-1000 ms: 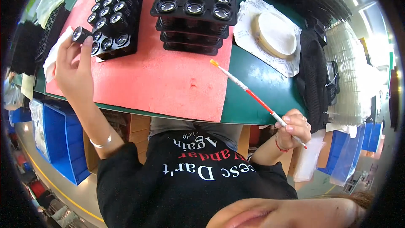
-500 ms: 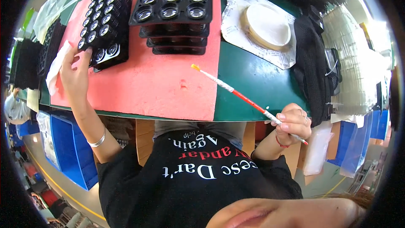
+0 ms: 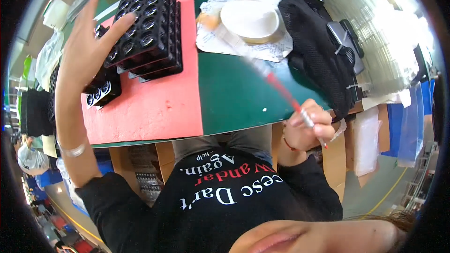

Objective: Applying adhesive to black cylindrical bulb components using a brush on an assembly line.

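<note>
My left hand [image 3: 84, 49] reaches to the far left with fingers spread. Its thumb lies over the edge of a stack of black trays [image 3: 149, 24] whose round pockets hold shiny lens-like pieces; I cannot tell whether it touches. Partly behind my left forearm stands another black stack [image 3: 104, 94] with similar round pieces. In my right hand [image 3: 309, 124] is a thin brush [image 3: 283, 93] with a red and white handle. Its yellowish tip, blurred by motion, appears over the printed paper [image 3: 211, 42], beside a round white dish [image 3: 251, 21].
The trays stand on a pink mat [image 3: 154, 117] on the green table [image 3: 234, 98]. At the right lie a black cloth [image 3: 316, 56] and a small grey and black device [image 3: 344, 42]. Clear plastic sheets [image 3: 384, 33] are stacked beyond. Cardboard boxes [image 3: 335, 164] stand below the table edge.
My left hand has left the smaller tray stack and moved up and away, its fingers opening. The brush tip has moved from above the pink mat to the paper by the dish. The view has shifted.
</note>
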A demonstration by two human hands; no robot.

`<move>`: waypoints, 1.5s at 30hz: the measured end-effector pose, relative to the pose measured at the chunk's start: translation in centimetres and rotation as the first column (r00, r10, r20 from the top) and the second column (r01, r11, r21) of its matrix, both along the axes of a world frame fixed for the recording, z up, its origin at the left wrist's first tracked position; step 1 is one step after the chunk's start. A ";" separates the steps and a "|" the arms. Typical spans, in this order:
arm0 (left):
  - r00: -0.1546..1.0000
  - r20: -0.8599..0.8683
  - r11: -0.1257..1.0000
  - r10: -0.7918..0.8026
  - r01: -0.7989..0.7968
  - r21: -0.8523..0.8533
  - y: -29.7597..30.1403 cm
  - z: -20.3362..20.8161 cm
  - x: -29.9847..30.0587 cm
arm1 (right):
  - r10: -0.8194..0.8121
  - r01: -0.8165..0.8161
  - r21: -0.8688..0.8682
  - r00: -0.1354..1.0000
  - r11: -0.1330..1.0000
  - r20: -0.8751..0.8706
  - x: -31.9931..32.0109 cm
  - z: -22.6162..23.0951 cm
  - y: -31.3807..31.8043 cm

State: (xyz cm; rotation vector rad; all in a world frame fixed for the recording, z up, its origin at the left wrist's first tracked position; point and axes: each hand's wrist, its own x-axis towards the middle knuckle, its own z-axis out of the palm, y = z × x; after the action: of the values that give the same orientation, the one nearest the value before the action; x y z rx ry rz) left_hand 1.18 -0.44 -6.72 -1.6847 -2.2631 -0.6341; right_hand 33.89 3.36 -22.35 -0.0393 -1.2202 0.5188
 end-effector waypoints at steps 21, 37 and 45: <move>0.972 -0.203 0.906 -0.120 0.024 -0.422 14.6 6.6 1.2 | -0.102 0.085 0.086 0.969 0.993 0.225 2.0 0.0 0.5; 0.841 -0.145 0.739 -0.522 0.361 -0.568 29.1 0.4 4.6 | -0.134 0.125 0.123 0.989 0.985 0.069 1.1 -0.3 0.9; 0.696 -0.283 0.740 -0.660 0.538 -0.403 20.0 2.9 5.6 | -0.143 0.131 0.113 0.985 0.985 0.100 1.2 -0.6 0.7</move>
State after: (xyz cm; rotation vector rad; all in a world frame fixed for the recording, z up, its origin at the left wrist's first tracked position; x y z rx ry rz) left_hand 6.78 19.60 -3.78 -2.4702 -1.5245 -0.0146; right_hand 35.06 4.08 -22.94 -0.0611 -1.3388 0.3343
